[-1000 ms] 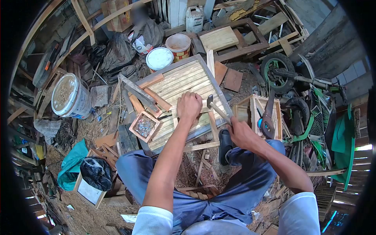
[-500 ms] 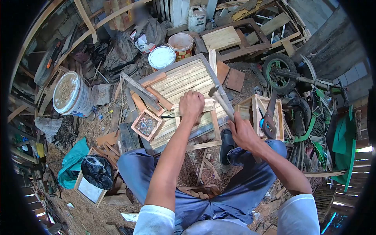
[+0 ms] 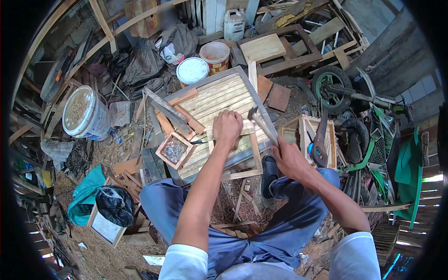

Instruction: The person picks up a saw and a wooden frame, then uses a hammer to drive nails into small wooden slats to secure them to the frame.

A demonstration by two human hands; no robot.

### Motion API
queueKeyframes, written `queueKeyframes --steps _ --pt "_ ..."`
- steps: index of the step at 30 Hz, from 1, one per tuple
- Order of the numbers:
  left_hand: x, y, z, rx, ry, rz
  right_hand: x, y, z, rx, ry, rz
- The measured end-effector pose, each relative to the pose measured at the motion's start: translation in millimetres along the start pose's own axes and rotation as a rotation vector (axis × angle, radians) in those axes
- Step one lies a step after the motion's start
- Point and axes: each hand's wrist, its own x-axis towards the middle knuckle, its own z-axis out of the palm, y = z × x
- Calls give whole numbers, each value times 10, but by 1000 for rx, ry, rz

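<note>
My right hand [image 3: 291, 158] grips the wooden handle of a hammer [image 3: 263, 125], its dark head just above the right end of a wooden frame's top strip. My left hand [image 3: 227, 127] is closed over that light wooden frame [image 3: 255, 150], pressing on its top strip; whether the fingers pinch something is hidden. The frame lies partly on a slatted wooden panel [image 3: 219, 100] with a grey border. Left of my left hand sits a small square wooden box [image 3: 174, 150] of nails, with a dark thin tool [image 3: 199, 142] beside it.
Loose wood pieces [image 3: 175, 112] lie on the panel's left side. A handsaw [image 3: 319, 148] rests on a wooden crate [image 3: 330, 135] at the right, near a green motorbike [image 3: 368, 144]. Buckets [image 3: 192, 71] stand behind the panel; another bucket [image 3: 86, 114] is at the left.
The hammer head rose slightly from the frame and has come down again near its right corner. My left hand has stayed on the frame.
</note>
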Motion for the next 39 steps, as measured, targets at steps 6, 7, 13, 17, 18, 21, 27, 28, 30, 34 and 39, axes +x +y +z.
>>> queueKeyframes --steps 6,7,13,17,18,21,27,28,30,34,39 --pt "6 26 -34 4 -8 -20 16 161 85 -36 -49 24" --pt "18 34 -33 4 -9 -17 14 176 71 -58 -74 24" --pt "-1 17 -17 11 -14 -6 -33 123 122 7 3 29" --pt "34 25 -21 -34 13 -27 -19 203 133 -6 -3 -12" --pt "11 25 -18 -40 8 -32 -40 77 83 33 24 11" --pt "6 27 -23 -14 1 -32 -82 72 136 64 55 19" --pt "8 17 -4 -38 23 -19 -18 98 127 24 43 -14" --pt "-15 20 10 -29 18 -18 -36 28 94 48 61 9" --pt "9 7 14 -6 20 -14 -44 53 133 60 64 33" --pt "20 34 -38 -27 2 -24 -15 234 206 -29 -25 -19" --pt "10 25 -24 -2 -20 -34 -37 30 124 70 80 35"
